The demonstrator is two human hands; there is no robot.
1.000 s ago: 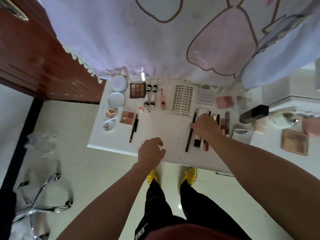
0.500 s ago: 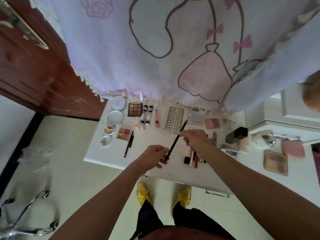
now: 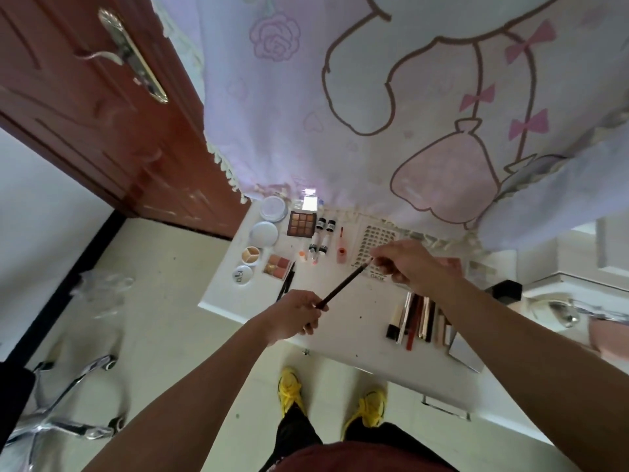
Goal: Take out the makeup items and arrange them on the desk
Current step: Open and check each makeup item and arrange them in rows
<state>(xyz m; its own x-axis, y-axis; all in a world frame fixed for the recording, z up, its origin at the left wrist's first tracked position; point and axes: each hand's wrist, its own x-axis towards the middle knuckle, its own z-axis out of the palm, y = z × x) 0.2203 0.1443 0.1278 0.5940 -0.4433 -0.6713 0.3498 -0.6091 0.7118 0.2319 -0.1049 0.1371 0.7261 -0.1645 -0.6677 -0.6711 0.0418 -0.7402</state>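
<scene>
I'm watching through a single wide-angle head camera. It's sitting high over the desk (image 3: 343,323) and tilting steeply down and forward, so the shoes (image 3: 290,390) are showing near the bottom edge and the curtain (image 3: 340,137) is filling the top. The left hand (image 3: 292,316) and right hand (image 3: 413,267) are landing mid-frame, forearms running in from below. The lens is bending the door (image 3: 85,124) at the left.

Dark pencil (image 3: 343,284), probably eyeliner, slanted above desk (image 3: 357,321).
</scene>
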